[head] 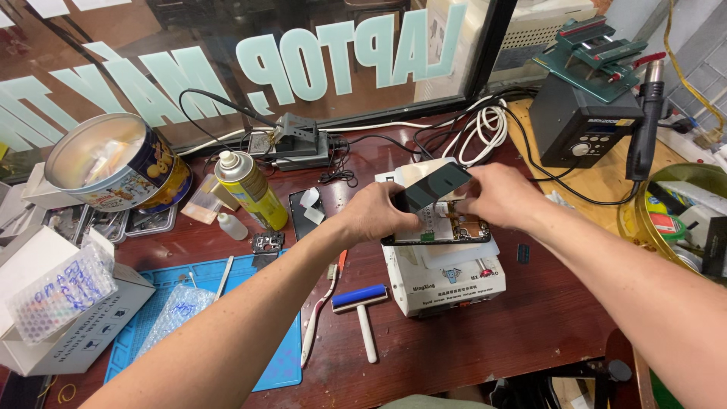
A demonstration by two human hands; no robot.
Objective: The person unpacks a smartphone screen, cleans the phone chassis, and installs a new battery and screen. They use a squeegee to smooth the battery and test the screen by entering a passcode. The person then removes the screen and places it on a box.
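My left hand [372, 214] and right hand [501, 195] grip the black screen panel [432, 186] by opposite edges, tilted above the opened phone [447, 229] on the white machine [447, 280]; bare wood to its right

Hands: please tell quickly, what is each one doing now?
Left hand: closed on the dark screen panel, lifting it off the opened phone.
Right hand: on the panel's far edge and the phone; grip cannot be told.
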